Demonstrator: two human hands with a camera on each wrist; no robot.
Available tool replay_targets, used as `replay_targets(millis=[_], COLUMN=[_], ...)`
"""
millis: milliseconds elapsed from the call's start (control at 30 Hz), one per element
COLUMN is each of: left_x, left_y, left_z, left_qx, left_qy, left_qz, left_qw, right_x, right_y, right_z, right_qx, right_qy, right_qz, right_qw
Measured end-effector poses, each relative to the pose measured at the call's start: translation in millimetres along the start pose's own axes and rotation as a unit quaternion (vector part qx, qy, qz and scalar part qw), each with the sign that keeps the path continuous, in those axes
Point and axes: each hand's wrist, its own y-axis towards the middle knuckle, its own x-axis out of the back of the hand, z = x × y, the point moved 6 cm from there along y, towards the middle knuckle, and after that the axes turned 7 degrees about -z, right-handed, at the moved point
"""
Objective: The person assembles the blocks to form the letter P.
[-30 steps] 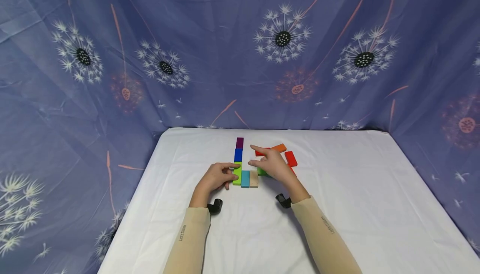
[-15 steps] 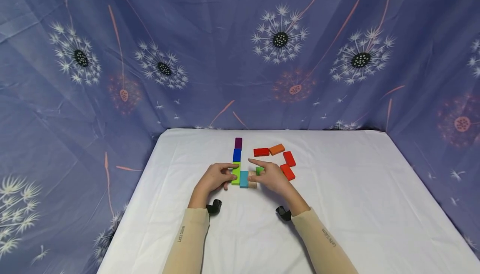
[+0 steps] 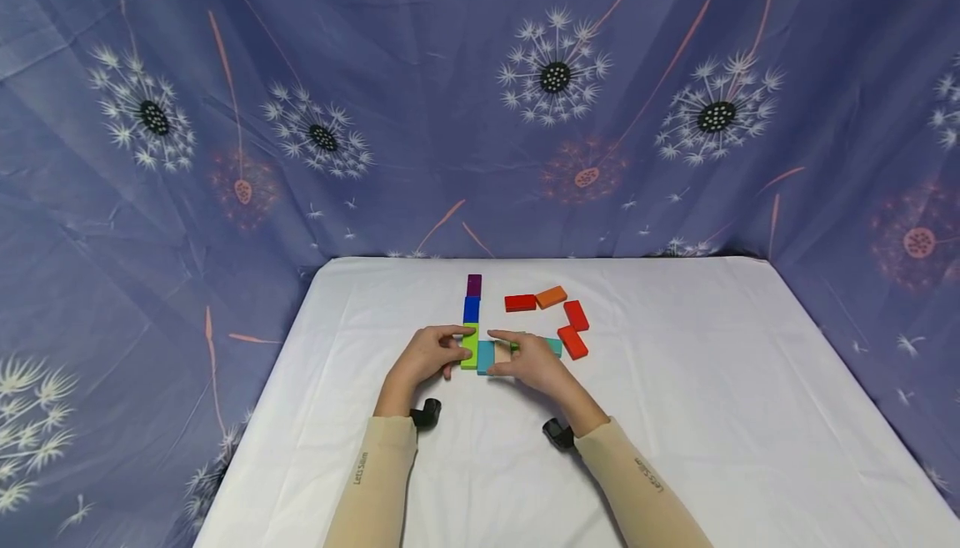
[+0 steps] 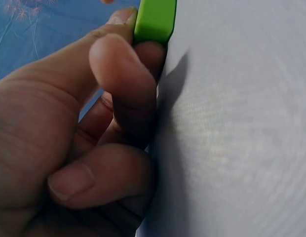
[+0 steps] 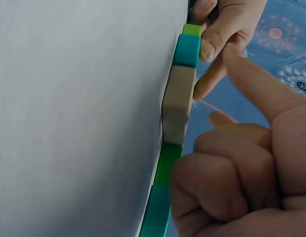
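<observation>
In the head view, my left hand (image 3: 429, 354) holds the lime green block (image 3: 470, 348) with thumb and index finger at its left side. The left wrist view shows fingertips against one end of the same lime block (image 4: 155, 19). My right hand (image 3: 534, 362) hovers over the row of blocks, thumb and index finger spread apart and the other fingers curled. Beneath or beside it lie a light blue block (image 3: 485, 358), a plain wooden block (image 5: 178, 103), a green block (image 5: 168, 164) and a teal block (image 5: 155, 212). The right hand partly covers these in the head view.
Beyond the lime block, a blue block (image 3: 471, 309) and a purple block (image 3: 474, 285) continue the line. A red block (image 3: 520, 304), an orange block (image 3: 551, 297) and two more red blocks curve around at right. White cloth (image 3: 675, 398) covers the table.
My right hand has moved toward me and slightly left, from above the green block to the wooden and light blue blocks, uncovering red and teal blocks. The left hand stays at the lime block.
</observation>
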Motion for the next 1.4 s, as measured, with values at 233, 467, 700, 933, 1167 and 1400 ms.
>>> replay_targets(millis=[233,467,700,933,1167,1400], left_x=[0.4,0.4,0.0,-0.3,-0.2,-0.3], left_y=[0.0,-0.3,-0.2,-0.2,0.0,0.4], left_z=[2.0,0.2,-0.1,0.0,0.4,0.9], left_qx=[-0.005,-0.007,-0.007,-0.009,-0.009,-0.010], left_qy=[0.012,0.012,0.013,0.015,0.017,0.022], left_qz=[-0.003,-0.004,-0.005,-0.006,-0.006,-0.007], left_qw=[0.9999,0.9999,0.9999,0.9998,0.9998,0.9997], right_x=[-7.1,-9.9,-10.3,-9.9,-10.8,-8.4], right_y=[0.8,1.9,1.3,0.1,1.0,1.8], right_z=[-1.4,-6.2,-6.5,-5.4,-5.6,-4.9], right_qx=[0.000,-0.020,-0.019,-0.017,-0.009,-0.016], right_qy=[-0.023,-0.043,-0.052,-0.045,-0.042,-0.044], right_qz=[-0.002,-0.007,-0.006,0.001,0.005,0.002], right_qw=[0.9997,0.9988,0.9984,0.9988,0.9991,0.9989])
